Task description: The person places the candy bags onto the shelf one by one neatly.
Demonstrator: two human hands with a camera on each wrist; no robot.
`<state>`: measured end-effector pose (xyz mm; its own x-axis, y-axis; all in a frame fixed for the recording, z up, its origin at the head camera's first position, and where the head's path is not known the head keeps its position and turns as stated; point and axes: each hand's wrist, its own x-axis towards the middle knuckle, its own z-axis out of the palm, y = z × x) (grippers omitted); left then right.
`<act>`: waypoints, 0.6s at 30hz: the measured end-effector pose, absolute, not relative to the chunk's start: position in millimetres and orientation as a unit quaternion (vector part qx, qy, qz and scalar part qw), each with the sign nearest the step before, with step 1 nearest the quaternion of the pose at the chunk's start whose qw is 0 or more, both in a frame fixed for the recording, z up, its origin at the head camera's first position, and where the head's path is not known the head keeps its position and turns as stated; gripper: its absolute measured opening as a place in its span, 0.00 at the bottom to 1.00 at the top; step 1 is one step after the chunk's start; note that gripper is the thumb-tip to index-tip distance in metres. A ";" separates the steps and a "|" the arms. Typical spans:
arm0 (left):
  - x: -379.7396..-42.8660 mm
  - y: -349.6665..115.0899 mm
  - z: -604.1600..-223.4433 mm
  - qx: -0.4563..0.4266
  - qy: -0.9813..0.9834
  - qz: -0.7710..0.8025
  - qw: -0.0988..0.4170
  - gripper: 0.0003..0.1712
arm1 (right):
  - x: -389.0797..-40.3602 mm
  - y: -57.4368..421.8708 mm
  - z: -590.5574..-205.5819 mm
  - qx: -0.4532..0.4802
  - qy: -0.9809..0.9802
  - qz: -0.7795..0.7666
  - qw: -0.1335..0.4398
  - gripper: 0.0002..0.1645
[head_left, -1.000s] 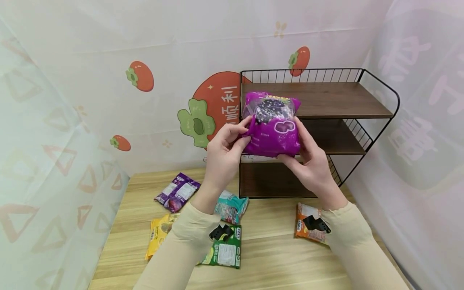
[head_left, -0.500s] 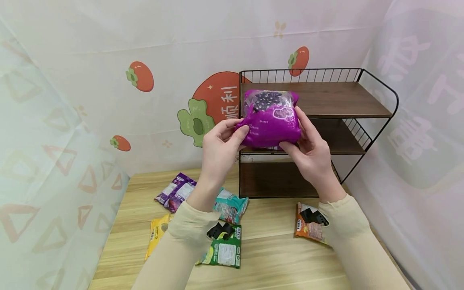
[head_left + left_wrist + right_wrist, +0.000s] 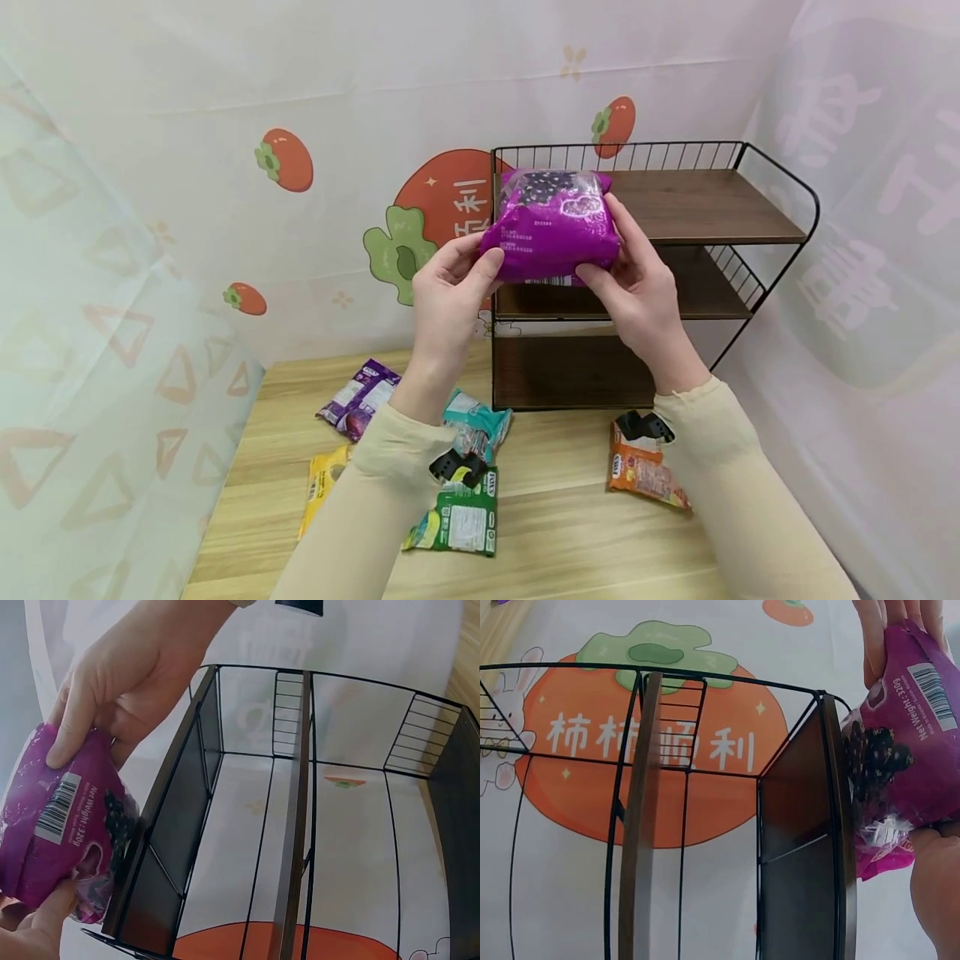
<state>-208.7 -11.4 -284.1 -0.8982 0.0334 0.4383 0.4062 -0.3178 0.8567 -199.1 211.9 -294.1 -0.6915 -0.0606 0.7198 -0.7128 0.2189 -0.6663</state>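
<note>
A plump purple snack bag (image 3: pixel 555 237) with a clear window of dark pieces is held between both hands, at the left front of the rack's top board (image 3: pixel 705 204). My left hand (image 3: pixel 450 292) pinches its left side, thumb towards me. On the right side, my right hand (image 3: pixel 641 304) grips the lower corner with thumb and fingers. The left wrist view shows the bag's barcode underside (image 3: pixel 56 810) right at the top board's edge. In the right wrist view the bag's dark window (image 3: pixel 877 757) overlaps that edge, with the right thumb (image 3: pixel 937 885) below.
The black wire rack has a middle board (image 3: pixel 697 287) and a bottom board (image 3: pixel 570 371). On the wooden table (image 3: pixel 555 533) lie dark purple (image 3: pixel 358 400), yellow (image 3: pixel 322 483), teal (image 3: pixel 476 421), green (image 3: pixel 465 517) and orange (image 3: pixel 645 471) bags. Printed cloth walls surround it.
Both hands have raised the purple bag slightly and moved it a little forward over the top board's front. The bag has tipped back, so more of its underside shows.
</note>
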 end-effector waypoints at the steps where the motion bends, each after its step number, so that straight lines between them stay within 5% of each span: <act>1: -209.6 -11.2 -283.9 -0.191 -0.569 -0.791 0.118 0.17 | -200.5 212.0 -293.0 0.265 -0.727 0.566 0.285 0.48; 18: -226.7 -9.7 -285.4 -0.205 -0.614 -0.746 0.155 0.21 | -216.4 207.9 -274.2 0.188 -0.762 0.568 0.249 0.42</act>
<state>-226.7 -9.7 -285.4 -0.8679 0.0203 0.4964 0.4831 -0.1985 0.8528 -216.4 207.9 -274.2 -0.8052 -0.0039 0.5930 -0.5694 0.2846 -0.7712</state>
